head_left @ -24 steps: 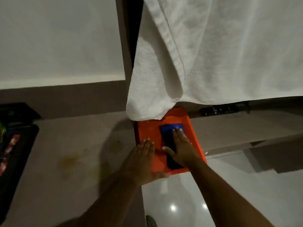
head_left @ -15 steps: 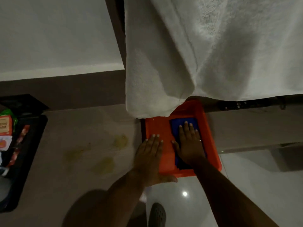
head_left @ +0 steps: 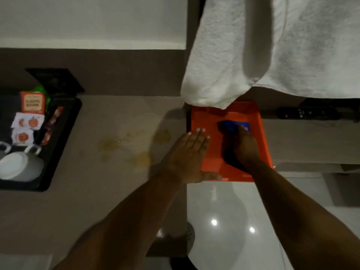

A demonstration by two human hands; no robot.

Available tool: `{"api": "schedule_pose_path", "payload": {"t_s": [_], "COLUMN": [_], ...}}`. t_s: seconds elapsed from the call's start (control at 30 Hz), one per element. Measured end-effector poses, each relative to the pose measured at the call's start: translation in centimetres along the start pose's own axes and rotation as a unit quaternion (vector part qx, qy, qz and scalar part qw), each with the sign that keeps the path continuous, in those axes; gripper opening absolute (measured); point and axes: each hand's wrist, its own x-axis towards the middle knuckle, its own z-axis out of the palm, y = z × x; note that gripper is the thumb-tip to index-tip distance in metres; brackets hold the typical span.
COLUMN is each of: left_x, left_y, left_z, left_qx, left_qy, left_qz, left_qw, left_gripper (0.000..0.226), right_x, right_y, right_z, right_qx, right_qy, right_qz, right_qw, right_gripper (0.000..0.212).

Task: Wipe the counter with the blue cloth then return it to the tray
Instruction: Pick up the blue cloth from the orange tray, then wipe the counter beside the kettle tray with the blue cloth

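The blue cloth [head_left: 229, 126] lies in the orange tray [head_left: 206, 121], which sits at the counter's right end. My right hand [head_left: 245, 148] is on the cloth with its fingers curled into it, bunching the far end. My left hand [head_left: 187, 154] lies flat with fingers spread on the tray's left edge and the counter beside it. The beige counter [head_left: 109, 172] carries several yellowish stains [head_left: 142, 159] left of the tray.
A white towel [head_left: 272, 47] hangs over the tray's far edge. A black tray [head_left: 58, 145] with sachets and white cups [head_left: 19, 168] sits at the left. A dark remote [head_left: 307, 113] lies on a ledge to the right. Glossy white floor is below.
My right hand's fingers have gone from flat on the cloth to curled, gathering it. The view has shifted left, showing more of the black tray. The left hand stays on the tray edge.
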Motion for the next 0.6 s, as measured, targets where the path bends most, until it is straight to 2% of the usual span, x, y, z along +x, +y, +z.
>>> {"api": "schedule_pose_path", "payload": {"t_s": [0.07,0.17,0.23,0.3,0.37,0.47,0.53,0.6], "left_x": [-2.2,-7.7,-12.4,-17.7,-23.0,-29.9,-33.2,-35.3], "left_y": [-1.1,-3.4,-5.1,-6.4,-7.5,-8.6,-9.0,-9.3], "left_z": [-1.3,-2.7,-2.8,-1.9,-0.1,2.3,3.4,4.2], "left_qx": [0.009,0.0,-0.014,-0.047,-0.07,-0.095,-0.11,-0.114], "left_qy": [0.042,0.074,0.094,0.14,0.179,0.126,0.078,0.055], "left_qz": [-0.022,-0.097,-0.155,-0.203,-0.257,-0.374,-0.453,-0.502], "left_qw": [0.999,0.993,0.983,0.968,0.947,0.914,0.881,0.856], "left_gripper": [0.122,0.118,0.116,0.113,0.11,0.122,0.136,0.144], "right_x": [-0.4,-2.3,-4.6,-7.7,-11.3,-17.4,-20.8,-22.8], "right_y": [-1.9,-6.9,-11.2,-15.0,-17.8,-20.2,-20.8,-20.4], "right_z": [-1.9,-3.8,-4.1,-3.7,-2.2,2.3,5.8,8.4], "right_qx": [0.056,0.184,0.273,0.302,0.282,0.181,0.062,-0.088], "right_qy": [0.038,0.051,0.039,0.022,-0.002,-0.091,-0.165,-0.172], "right_qz": [0.017,0.023,0.003,-0.026,-0.067,-0.131,-0.18,-0.238], "right_qw": [0.998,0.981,0.961,0.953,0.957,0.97,0.968,0.952], "right_gripper": [0.035,0.026,0.028,0.033,0.034,0.038,0.051,0.062]}}
